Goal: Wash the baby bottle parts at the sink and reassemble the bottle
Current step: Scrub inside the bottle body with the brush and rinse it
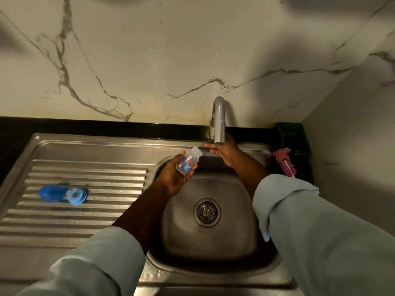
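Marble-veined wall behind steel sink [213, 189]. Clear bottle [188, 160] gripped in left hand [178, 178], fingers curled round it, mouth tipped twd tap [219, 122], prob. for rinsing. Right hand [224, 151] under spout, fingers straight. Blue cap & teat ring [64, 194] parked on ribbed drainboard [85, 210], well apart; basin w/ open room below.

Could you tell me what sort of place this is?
Most likely a home kitchen: a steel sink with ribbed drainboard, a curved tap, and a marble-patterned wall behind.
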`<action>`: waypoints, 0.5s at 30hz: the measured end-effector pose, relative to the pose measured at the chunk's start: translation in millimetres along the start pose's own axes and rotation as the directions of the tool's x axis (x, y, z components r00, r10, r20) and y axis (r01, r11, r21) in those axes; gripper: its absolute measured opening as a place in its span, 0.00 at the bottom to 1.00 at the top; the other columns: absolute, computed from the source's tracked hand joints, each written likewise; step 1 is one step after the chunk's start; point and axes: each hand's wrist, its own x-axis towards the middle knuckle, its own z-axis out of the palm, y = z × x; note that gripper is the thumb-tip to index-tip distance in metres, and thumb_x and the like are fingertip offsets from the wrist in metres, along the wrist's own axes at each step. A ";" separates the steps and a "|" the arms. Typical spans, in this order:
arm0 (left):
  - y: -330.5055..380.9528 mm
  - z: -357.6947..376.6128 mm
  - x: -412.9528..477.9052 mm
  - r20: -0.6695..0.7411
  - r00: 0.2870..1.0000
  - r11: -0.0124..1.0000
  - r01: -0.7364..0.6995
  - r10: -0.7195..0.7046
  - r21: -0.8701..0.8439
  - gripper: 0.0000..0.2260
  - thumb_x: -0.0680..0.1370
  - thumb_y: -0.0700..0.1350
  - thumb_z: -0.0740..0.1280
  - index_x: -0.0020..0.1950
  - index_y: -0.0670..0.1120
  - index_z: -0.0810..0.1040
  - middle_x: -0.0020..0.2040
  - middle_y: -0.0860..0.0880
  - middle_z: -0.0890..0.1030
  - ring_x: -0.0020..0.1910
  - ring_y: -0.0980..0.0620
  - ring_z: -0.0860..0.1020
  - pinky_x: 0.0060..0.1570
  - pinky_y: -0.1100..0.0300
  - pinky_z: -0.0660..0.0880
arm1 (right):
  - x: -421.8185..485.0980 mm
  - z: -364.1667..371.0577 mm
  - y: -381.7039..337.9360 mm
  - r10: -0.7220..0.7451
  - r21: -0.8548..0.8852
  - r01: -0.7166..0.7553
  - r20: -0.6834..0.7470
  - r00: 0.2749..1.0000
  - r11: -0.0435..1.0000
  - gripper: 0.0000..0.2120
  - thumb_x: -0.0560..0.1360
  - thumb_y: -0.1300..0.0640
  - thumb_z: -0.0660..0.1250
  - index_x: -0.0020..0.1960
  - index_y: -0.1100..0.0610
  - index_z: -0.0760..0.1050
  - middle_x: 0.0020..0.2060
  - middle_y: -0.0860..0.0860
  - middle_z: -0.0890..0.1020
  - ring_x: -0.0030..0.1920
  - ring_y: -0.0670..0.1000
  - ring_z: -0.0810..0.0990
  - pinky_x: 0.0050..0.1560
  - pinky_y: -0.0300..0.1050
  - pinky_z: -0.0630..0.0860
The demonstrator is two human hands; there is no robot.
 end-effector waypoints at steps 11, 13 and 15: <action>-14.6 18.7 7.2 0.050 0.999 0.989 -0.014 0.006 0.150 0.17 0.79 0.47 0.71 0.66 0.42 0.77 0.61 0.40 0.83 0.59 0.42 0.83 0.56 0.53 0.81 | 16.6 1.3 -9.0 0.109 0.079 -0.102 -0.085 0.990 0.992 0.26 0.74 0.53 0.61 0.69 0.61 0.73 0.66 0.64 0.78 0.61 0.63 0.81 0.65 0.64 0.77; -16.2 20.6 7.6 0.067 0.997 0.974 -0.046 0.032 0.221 0.16 0.79 0.47 0.72 0.64 0.43 0.78 0.60 0.41 0.83 0.59 0.43 0.83 0.58 0.51 0.81 | 3.3 5.4 -9.2 0.062 0.042 -0.058 -0.104 0.993 0.997 0.16 0.81 0.55 0.62 0.65 0.61 0.75 0.63 0.63 0.80 0.57 0.60 0.82 0.63 0.62 0.78; -17.0 20.4 9.6 0.079 0.994 0.955 -0.093 0.074 0.282 0.17 0.78 0.47 0.73 0.65 0.44 0.78 0.60 0.43 0.84 0.58 0.44 0.83 0.57 0.51 0.81 | -10.5 9.2 -5.3 0.065 0.026 -0.062 -0.133 0.989 0.998 0.13 0.84 0.50 0.59 0.59 0.57 0.76 0.56 0.61 0.82 0.54 0.59 0.82 0.58 0.58 0.80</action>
